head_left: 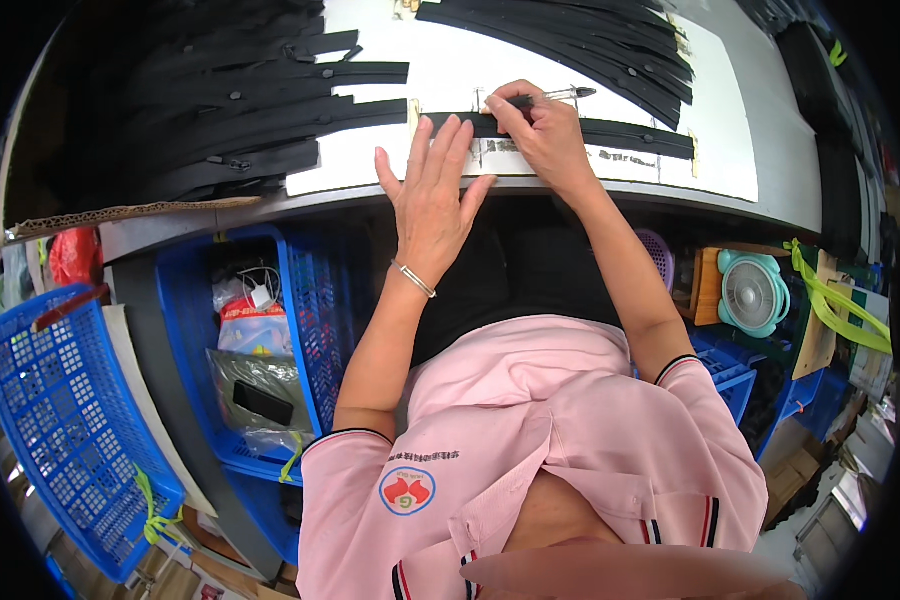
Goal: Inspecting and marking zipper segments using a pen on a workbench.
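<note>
A long black fabric strip (620,133) lies across a white sheet (725,120) with drawn marks on it. My left hand (432,195) rests flat on the sheet's near side, its fingers spread and the fingertips on the strip's left part. In my right hand (545,140) is a pen (565,93) with a clear barrel and a black end, pinched between thumb and fingers. The pen's tip is hidden by the fingers, close over the strip. Pieces of yellowish tape (695,155) sit at the strip's ends.
A pile of black strips (200,110) covers the table's left, and another bundle (580,45) lies fanned beyond my hands. Blue baskets (60,400) stand at the left, one holding bags and a phone (262,403). A turquoise fan (753,293) is at the right.
</note>
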The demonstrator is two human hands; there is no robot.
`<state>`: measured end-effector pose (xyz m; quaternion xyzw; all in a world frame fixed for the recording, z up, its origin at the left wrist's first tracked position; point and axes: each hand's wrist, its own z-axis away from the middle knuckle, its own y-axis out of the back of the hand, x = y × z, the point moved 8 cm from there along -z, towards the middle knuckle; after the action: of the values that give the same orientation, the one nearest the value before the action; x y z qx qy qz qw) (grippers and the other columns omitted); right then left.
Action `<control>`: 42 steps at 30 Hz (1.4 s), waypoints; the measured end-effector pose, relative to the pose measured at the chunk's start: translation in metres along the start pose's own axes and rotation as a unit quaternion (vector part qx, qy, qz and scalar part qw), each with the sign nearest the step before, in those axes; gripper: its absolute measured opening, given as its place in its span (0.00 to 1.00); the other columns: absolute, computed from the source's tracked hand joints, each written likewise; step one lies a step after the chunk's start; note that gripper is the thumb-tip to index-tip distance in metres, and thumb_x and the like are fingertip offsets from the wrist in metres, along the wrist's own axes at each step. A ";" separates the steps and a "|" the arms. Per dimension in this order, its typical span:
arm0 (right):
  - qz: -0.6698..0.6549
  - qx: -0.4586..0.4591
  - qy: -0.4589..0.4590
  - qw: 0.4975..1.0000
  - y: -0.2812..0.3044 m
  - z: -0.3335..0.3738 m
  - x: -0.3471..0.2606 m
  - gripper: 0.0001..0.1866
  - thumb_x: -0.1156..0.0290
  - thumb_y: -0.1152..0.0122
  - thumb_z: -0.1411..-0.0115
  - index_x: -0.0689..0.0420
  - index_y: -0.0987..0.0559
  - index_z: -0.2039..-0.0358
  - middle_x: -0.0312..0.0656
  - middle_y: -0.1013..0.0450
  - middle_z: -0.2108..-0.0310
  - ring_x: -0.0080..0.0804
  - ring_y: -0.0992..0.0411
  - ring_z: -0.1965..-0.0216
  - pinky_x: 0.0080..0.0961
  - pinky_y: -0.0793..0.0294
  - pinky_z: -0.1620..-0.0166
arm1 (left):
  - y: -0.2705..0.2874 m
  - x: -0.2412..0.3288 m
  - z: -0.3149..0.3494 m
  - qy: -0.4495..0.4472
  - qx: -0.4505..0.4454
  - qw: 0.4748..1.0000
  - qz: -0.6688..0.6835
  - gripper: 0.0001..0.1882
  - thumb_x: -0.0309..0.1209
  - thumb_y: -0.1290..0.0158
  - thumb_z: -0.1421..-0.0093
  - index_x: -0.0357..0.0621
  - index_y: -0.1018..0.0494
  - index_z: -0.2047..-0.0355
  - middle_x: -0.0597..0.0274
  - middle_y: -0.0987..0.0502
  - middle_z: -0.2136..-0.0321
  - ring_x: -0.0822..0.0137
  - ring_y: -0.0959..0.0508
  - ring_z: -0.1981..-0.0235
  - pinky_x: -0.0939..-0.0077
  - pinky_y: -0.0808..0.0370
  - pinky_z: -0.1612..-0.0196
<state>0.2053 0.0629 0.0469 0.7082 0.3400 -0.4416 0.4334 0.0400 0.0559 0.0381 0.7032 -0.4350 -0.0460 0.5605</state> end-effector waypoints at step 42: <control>-0.002 0.000 -0.084 0.996 0.068 0.017 0.019 0.10 0.68 0.41 0.32 0.60 0.18 0.67 0.31 0.27 0.80 0.14 0.33 0.76 0.15 0.35 0.72 | -0.003 -0.002 0.001 -0.003 -0.011 1.000 -0.008 0.33 0.44 0.39 0.37 0.51 0.32 0.34 0.65 0.31 0.35 0.59 0.41 0.28 0.37 0.65 0.29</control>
<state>0.2660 0.0223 0.0467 0.6679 0.3039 -0.5008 0.4591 0.0406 0.0564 0.0345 0.7001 -0.4303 -0.0577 0.5669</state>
